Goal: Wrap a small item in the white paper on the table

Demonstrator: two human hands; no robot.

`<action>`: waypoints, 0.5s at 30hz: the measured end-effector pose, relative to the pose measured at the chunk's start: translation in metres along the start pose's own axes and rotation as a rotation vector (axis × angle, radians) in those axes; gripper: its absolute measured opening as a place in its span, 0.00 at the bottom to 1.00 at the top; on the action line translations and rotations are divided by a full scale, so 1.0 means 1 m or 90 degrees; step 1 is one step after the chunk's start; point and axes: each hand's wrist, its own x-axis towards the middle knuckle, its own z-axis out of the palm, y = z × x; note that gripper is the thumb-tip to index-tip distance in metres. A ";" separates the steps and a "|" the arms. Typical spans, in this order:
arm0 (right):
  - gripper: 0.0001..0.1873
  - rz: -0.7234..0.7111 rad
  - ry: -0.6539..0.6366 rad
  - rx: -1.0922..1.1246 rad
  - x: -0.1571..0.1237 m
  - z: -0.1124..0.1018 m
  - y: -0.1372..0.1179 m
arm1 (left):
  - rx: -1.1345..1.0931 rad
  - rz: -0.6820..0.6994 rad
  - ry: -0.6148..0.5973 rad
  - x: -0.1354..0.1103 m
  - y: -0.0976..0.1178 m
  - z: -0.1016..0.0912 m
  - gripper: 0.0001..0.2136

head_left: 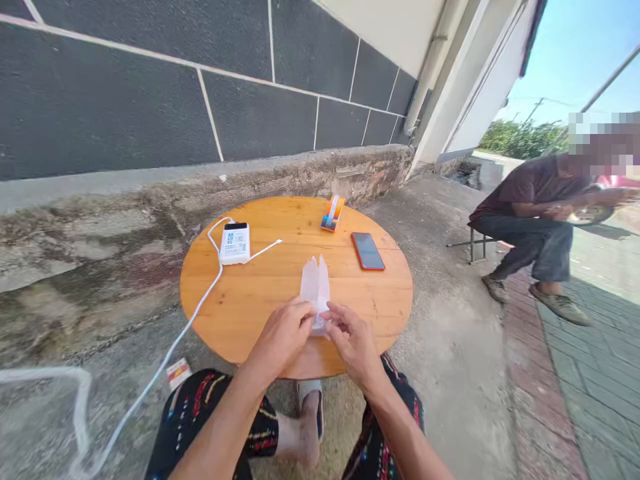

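A piece of whitish, see-through bubble wrap (pixel 315 280) lies on the round wooden table (pixel 270 307) near its front edge. Its far end opens into two raised, pointed flaps. My left hand (pixel 290 330) grips the near left side of the wrap, fingers curled and thumb against it. From the right, my right hand (pixel 353 337) pinches the near part with bent fingers. The hands are close together, and they partly hide the near end; whether something lies inside the wrap I cannot tell.
An orange tape dispenser (pixel 333 213) stands at the table's back. A red-edged phone (pixel 368 251) lies at right. At left sits a white power bank (pixel 235 244) with a white cable (pixel 190 327) running off the table. A seated person (pixel 535 207) is at far right; a wall (pixel 250 120) stands behind.
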 end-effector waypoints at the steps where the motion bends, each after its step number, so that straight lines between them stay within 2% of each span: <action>1: 0.18 -0.001 0.009 -0.006 0.001 0.001 0.002 | 0.000 -0.001 -0.002 0.001 -0.001 0.000 0.08; 7: 0.19 -0.017 0.033 -0.101 0.003 0.006 0.008 | -0.022 -0.006 0.000 0.002 -0.003 0.002 0.08; 12: 0.20 -0.068 0.033 -0.194 0.003 0.009 0.004 | -0.053 -0.018 -0.001 0.001 -0.002 -0.001 0.09; 15: 0.22 -0.093 0.028 -0.241 0.002 0.010 0.002 | -0.056 -0.033 -0.011 0.000 0.003 -0.002 0.07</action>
